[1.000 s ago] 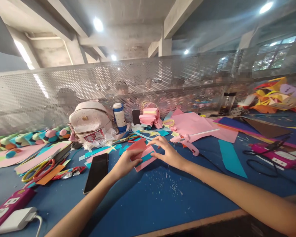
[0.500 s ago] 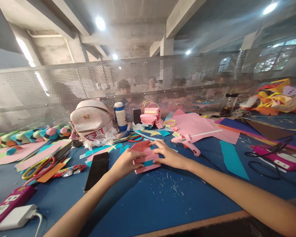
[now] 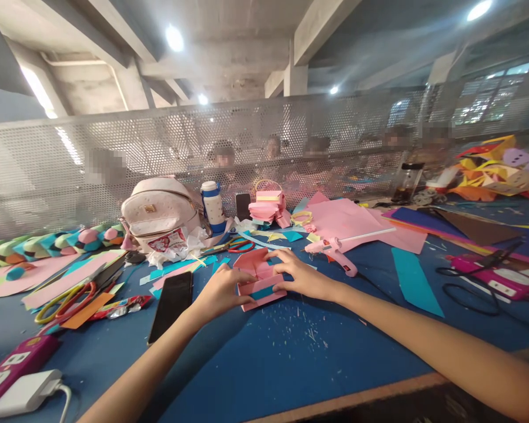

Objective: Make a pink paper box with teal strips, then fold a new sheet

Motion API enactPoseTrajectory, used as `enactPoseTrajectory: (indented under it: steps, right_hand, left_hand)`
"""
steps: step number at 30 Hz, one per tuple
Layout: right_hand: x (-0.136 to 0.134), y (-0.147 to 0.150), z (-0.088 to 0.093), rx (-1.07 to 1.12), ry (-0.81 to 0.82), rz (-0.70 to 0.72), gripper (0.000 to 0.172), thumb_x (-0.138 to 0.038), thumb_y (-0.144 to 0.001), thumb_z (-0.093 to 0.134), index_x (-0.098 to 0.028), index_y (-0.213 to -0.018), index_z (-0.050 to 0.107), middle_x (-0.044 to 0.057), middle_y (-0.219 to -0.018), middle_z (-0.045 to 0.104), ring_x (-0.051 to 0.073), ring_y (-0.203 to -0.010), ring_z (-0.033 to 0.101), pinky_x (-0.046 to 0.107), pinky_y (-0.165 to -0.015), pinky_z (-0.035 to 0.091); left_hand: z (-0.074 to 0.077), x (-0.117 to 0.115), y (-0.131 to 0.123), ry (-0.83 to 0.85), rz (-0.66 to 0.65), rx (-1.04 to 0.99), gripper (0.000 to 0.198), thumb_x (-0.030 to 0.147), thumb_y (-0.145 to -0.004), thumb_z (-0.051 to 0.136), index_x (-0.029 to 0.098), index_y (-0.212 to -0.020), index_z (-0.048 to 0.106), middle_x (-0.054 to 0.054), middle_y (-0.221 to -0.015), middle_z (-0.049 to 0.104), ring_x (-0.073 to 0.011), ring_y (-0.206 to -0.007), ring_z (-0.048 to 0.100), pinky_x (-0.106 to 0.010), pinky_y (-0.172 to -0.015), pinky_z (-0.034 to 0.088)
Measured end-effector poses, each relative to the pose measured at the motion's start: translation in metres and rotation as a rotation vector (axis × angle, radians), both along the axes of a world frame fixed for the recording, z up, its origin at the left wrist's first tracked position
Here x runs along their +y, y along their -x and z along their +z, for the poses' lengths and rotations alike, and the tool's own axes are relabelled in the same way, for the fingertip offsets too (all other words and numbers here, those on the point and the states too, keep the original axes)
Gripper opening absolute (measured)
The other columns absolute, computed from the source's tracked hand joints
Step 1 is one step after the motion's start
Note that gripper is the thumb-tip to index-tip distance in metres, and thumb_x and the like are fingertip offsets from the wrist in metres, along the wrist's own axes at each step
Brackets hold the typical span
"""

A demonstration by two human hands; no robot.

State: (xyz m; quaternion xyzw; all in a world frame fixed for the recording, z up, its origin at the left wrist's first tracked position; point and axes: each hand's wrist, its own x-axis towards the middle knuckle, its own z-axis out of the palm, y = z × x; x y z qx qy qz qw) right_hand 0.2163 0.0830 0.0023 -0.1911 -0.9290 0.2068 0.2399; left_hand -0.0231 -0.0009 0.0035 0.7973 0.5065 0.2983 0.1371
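Note:
Between my two hands sits a small pink paper box (image 3: 256,271) with a blue strip (image 3: 263,291) along its near side and a raised flap at the back. My left hand (image 3: 223,289) grips the box's left end, thumb at the front and fingers over the side wall. On the right end, my right hand (image 3: 300,276) holds it with curled fingers and thumb. A black phone (image 3: 171,305) lies left of my left hand. Beyond my right hand rests a pink glue gun (image 3: 335,252) with a white glue stick in its back.
Across the back stand a pale backpack (image 3: 161,208), a bottle (image 3: 212,208) and a pink paper basket (image 3: 268,207). Scissors (image 3: 240,244) and paper scraps lie before them. Power strips (image 3: 498,276) sit at both sides. A perforated metal screen (image 3: 247,129) rises behind, with people beyond.
The whole view has shifted slightly. Both hands keep their hold on the pink paper box, and its front opening looks a little wider.

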Motion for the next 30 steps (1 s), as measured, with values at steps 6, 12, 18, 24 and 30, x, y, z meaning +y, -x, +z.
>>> enactPoseTrajectory:
  steps: [6,12,18,24,30]
  right_hand:
    - [0.001,-0.001,-0.001,-0.005,-0.011,0.006,0.019,-0.03,-0.082,0.075,-0.02,-0.073,0.061,0.006,-0.134,0.05,0.028,-0.131,0.038,0.05,-0.107,0.037]
    - [0.001,-0.002,-0.002,-0.007,-0.028,0.006,0.018,-0.029,-0.081,0.076,-0.02,-0.074,0.062,0.006,-0.134,0.05,0.028,-0.132,0.038,0.049,-0.106,0.038]
    - [0.003,-0.001,-0.004,0.028,-0.117,-0.022,0.016,-0.024,-0.081,0.075,-0.02,-0.077,0.061,0.005,-0.132,0.053,0.027,-0.129,0.041,0.047,-0.104,0.041]
    - [0.005,-0.003,-0.005,0.047,-0.236,-0.126,0.009,-0.015,-0.085,0.069,-0.021,-0.087,0.063,0.007,-0.131,0.052,0.027,-0.129,0.04,0.047,-0.102,0.042]
    - [0.002,-0.002,-0.009,0.029,-0.288,-0.206,0.009,-0.017,-0.083,0.071,-0.021,-0.088,0.065,0.007,-0.107,0.054,0.026,-0.108,0.05,0.042,-0.089,0.048]
  left_hand:
    - [0.002,-0.001,-0.001,0.001,0.009,0.044,0.034,0.025,-0.06,0.087,0.026,-0.092,0.076,-0.002,-0.097,0.076,-0.0246,-0.087,0.064,-0.034,-0.082,0.038]
    - [0.005,-0.003,-0.004,-0.007,-0.008,0.084,0.031,0.024,-0.062,0.087,0.026,-0.092,0.076,-0.001,-0.095,0.076,-0.0235,-0.086,0.065,-0.033,-0.082,0.039]
    - [0.001,0.0,-0.002,-0.051,0.03,0.124,0.032,0.021,-0.067,0.085,0.024,-0.097,0.074,-0.003,-0.096,0.076,-0.0243,-0.088,0.067,-0.034,-0.083,0.04]
    - [-0.005,0.006,0.002,-0.134,0.062,0.183,0.033,0.014,-0.08,0.073,0.024,-0.112,0.068,-0.004,-0.105,0.073,-0.0241,-0.095,0.065,-0.036,-0.087,0.041]
    - [-0.007,0.005,-0.001,-0.209,0.067,0.263,0.034,0.001,-0.079,0.066,0.022,-0.106,0.07,-0.006,-0.101,0.067,-0.0236,-0.096,0.06,-0.034,-0.082,0.045]
